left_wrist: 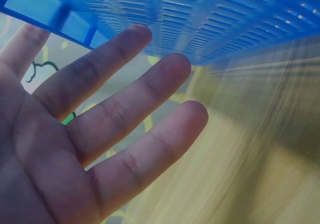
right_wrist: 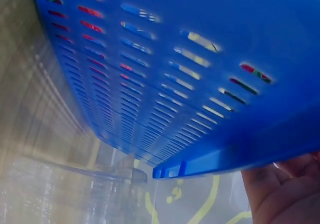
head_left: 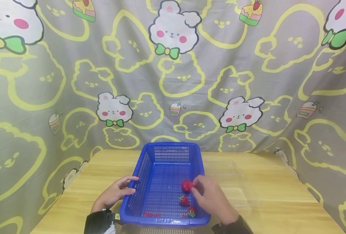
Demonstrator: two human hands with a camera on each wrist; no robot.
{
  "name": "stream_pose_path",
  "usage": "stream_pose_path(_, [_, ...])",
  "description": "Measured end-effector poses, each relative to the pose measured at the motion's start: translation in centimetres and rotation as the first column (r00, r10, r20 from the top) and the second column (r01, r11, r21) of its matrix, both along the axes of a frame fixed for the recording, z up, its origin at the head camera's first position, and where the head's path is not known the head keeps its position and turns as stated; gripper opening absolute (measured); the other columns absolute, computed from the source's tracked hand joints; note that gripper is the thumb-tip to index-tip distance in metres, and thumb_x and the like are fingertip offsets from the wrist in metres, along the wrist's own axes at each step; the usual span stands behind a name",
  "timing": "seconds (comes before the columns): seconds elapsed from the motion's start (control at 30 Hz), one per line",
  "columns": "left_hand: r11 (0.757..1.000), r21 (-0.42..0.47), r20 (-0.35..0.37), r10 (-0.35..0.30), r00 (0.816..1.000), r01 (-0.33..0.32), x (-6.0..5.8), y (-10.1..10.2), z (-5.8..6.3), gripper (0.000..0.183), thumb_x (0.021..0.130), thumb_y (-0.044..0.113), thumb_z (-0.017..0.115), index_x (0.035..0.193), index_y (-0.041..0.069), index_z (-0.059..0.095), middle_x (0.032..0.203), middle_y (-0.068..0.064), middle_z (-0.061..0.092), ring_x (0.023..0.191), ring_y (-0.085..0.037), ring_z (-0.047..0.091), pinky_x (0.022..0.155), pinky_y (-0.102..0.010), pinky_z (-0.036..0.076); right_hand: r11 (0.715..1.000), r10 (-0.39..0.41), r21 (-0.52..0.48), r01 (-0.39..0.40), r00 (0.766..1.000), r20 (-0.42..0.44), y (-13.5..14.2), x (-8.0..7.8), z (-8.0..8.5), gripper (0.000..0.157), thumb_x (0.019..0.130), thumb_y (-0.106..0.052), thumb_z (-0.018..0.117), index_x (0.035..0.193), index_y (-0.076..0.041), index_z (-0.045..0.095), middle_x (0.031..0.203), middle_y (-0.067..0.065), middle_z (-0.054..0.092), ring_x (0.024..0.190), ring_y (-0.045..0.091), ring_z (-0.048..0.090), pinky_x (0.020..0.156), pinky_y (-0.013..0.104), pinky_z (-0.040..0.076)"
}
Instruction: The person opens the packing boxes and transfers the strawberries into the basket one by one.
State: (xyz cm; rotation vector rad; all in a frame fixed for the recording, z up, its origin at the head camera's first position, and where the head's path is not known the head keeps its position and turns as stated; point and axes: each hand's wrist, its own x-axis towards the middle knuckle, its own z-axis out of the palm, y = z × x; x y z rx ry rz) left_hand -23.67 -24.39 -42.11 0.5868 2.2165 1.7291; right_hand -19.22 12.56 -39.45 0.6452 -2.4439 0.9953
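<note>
A blue slotted plastic basket (head_left: 167, 221) stands on the wooden table. My left hand (head_left: 114, 192) is at its left side, thumb and index finger at the rim. In the left wrist view the other fingers (left_wrist: 150, 146) are spread and nearly straight beside the slotted wall. My right hand (head_left: 212, 196) reaches over the right rim and pinches a shiny red fruit (head_left: 186, 186) between thumb and fingers, above the basket floor; its kind is unclear. Nearer me in the basket lie two strawberries with green leaves, one strawberry (head_left: 184, 201) behind the other strawberry (head_left: 191, 212).
More red pieces (head_left: 148, 214) show low at the basket's near end, partly hidden by its front rim. A clear plastic container (head_left: 234, 177) stands on the table (head_left: 281, 195) right of the basket. A patterned grey curtain (head_left: 187, 130) hangs behind and on both sides.
</note>
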Motion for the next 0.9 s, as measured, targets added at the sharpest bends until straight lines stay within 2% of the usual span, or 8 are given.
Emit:
stream_pose_path(0.2, [1.000,0.013,0.004,-0.009,1.000,0.009,0.1,0.0,0.0,0.049,0.097,0.012,0.058,0.137,-0.009,0.040,0.126,-0.034,0.052,0.108,-0.041,0.059,0.087,-0.049,0.053,1.000,-0.005,0.030,0.006,1.000,-0.013,-0.4,0.1,-0.3,0.017,0.079,-0.005,0.074,0.084,-0.014,0.061,0.076,-0.011,0.057,0.068,0.005,0.053,0.061,0.024,0.048])
stream_pose_path(0.47, [1.000,0.019,0.002,-0.019,1.000,0.019,0.0,0.0,-0.1,0.049,0.097,0.011,0.058,0.137,-0.010,0.040,0.125,-0.033,0.054,0.107,-0.039,0.061,0.085,-0.048,0.054,0.999,0.036,0.031,-0.033,0.994,-0.103,-0.7,-0.2,-1.1,0.018,0.077,-0.006,0.076,0.082,-0.014,0.061,0.076,-0.010,0.058,0.067,0.010,0.056,0.060,0.023,0.049])
stream_pose_path(0.7, [1.000,0.015,-0.005,-0.021,1.000,0.021,-0.1,-0.1,-0.3,0.049,0.097,0.012,0.059,0.136,-0.010,0.040,0.125,-0.033,0.053,0.106,-0.039,0.061,0.085,-0.047,0.054,0.999,0.041,0.038,-0.038,0.995,-0.090,-0.7,-0.3,-1.3,0.017,0.080,-0.009,0.075,0.082,-0.016,0.060,0.075,-0.014,0.053,0.065,0.010,0.054,0.059,0.022,0.046])
stream_pose_path(0.9, [1.000,0.002,-0.004,-0.007,1.000,0.007,-0.2,-0.1,-0.2,0.048,0.096,0.011,0.059,0.136,-0.008,0.041,0.126,-0.034,0.053,0.107,-0.039,0.060,0.085,-0.048,0.054,0.999,0.042,0.036,-0.037,0.991,-0.129,-0.8,-0.4,-1.4,0.019,0.077,-0.008,0.077,0.081,-0.015,0.060,0.072,-0.012,0.053,0.062,0.009,0.051,0.057,0.021,0.044])
